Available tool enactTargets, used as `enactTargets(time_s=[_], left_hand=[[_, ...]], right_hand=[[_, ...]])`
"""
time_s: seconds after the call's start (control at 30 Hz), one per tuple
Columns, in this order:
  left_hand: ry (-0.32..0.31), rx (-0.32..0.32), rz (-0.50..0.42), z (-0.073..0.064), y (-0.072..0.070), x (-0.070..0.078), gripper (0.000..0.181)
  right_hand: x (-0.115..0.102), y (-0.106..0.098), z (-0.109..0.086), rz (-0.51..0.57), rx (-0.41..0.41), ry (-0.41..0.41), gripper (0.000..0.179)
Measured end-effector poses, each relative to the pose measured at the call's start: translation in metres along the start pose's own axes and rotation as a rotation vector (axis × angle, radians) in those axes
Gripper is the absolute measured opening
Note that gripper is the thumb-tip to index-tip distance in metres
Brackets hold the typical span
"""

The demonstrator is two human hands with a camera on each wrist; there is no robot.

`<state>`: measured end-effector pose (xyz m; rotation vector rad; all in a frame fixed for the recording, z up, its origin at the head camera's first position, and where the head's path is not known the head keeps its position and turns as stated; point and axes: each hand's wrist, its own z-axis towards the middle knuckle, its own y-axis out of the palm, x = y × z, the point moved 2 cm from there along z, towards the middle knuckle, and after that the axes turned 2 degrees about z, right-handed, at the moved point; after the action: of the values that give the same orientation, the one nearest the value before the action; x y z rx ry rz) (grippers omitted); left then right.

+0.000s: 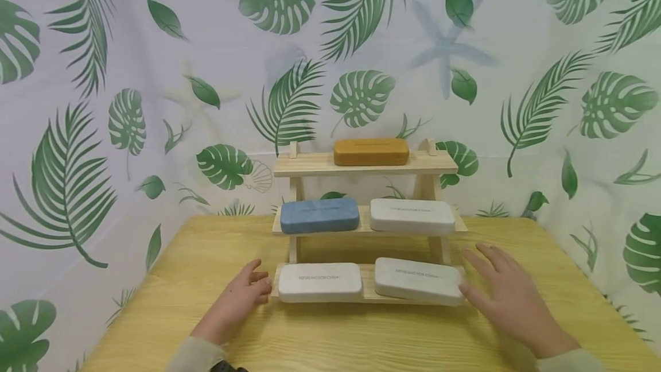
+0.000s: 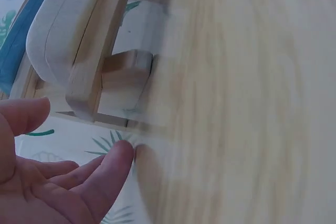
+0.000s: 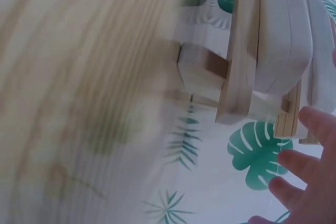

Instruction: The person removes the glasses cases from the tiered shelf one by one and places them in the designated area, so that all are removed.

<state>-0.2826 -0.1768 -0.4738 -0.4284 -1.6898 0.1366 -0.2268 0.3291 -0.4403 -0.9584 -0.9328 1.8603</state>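
Note:
A three-tier wooden display stand [image 1: 366, 166] holds several glasses cases. On its bottom tier lie a white left case [image 1: 320, 283] and a white right case [image 1: 418, 281], the latter slightly askew. My left hand [image 1: 234, 300], fingers loosely bent, is beside the bottom tier's left end and holds nothing. Over on the other side, my right hand [image 1: 508, 300] spreads its fingers, the thumb tip right at the white right case's end. The left wrist view shows the left hand [image 2: 58, 182] below the tier's end; the right wrist view shows the right fingers [image 3: 299, 166] apart from the stand.
On the middle tier sit a blue glasses case [image 1: 320, 215] and another white case [image 1: 412, 216]. An orange-brown case [image 1: 370, 152] rests on the top tier. The stand is on a wood-grain table [image 1: 361, 337], with a leaf-print cloth [image 1: 217, 33] hanging behind it and at the sides.

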Motion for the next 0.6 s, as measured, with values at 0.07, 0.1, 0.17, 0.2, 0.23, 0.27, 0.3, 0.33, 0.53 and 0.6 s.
enactTargets(time_s=[0.07, 0.1, 0.17, 0.2, 0.23, 0.27, 0.3, 0.33, 0.53, 0.6], left_hand=[[0.004, -0.029, -0.087, 0.002, 0.001, -0.004, 0.074], [0.007, -0.042, -0.111, 0.003, 0.001, -0.005, 0.073], [0.017, -0.063, -0.149, 0.006, 0.003, -0.006, 0.073], [0.026, -0.072, -0.161, 0.007, 0.005, -0.006, 0.072], [0.029, -0.082, -0.17, 0.008, 0.005, -0.007, 0.072], [0.03, -0.085, -0.172, 0.008, 0.006, -0.006, 0.072], [0.033, -0.087, -0.165, 0.009, 0.006, -0.007, 0.072], [0.036, -0.088, -0.168, 0.009, 0.006, -0.007, 0.071], [0.067, -0.111, -0.207, 0.014, 0.007, -0.013, 0.064], [0.08, -0.124, -0.225, 0.015, 0.007, -0.015, 0.062]], right_hand=[[-0.004, 0.005, 0.001, 0.01, -0.006, -0.005, 0.067], [-0.006, 0.007, 0.001, 0.015, -0.008, -0.007, 0.067], [-0.01, 0.008, 0.002, 0.033, -0.011, -0.011, 0.067], [-0.012, 0.009, 0.002, 0.044, -0.01, -0.017, 0.067], [-0.014, 0.01, 0.003, 0.051, -0.008, -0.025, 0.067], [-0.015, 0.01, 0.004, 0.058, -0.008, -0.031, 0.067], [-0.017, 0.012, 0.006, 0.061, -0.008, -0.04, 0.067], [-0.019, 0.013, 0.007, 0.068, -0.013, -0.045, 0.068], [-0.026, 0.022, 0.013, 0.061, -0.028, -0.077, 0.072], [-0.028, 0.026, 0.015, 0.059, -0.019, -0.089, 0.076]])
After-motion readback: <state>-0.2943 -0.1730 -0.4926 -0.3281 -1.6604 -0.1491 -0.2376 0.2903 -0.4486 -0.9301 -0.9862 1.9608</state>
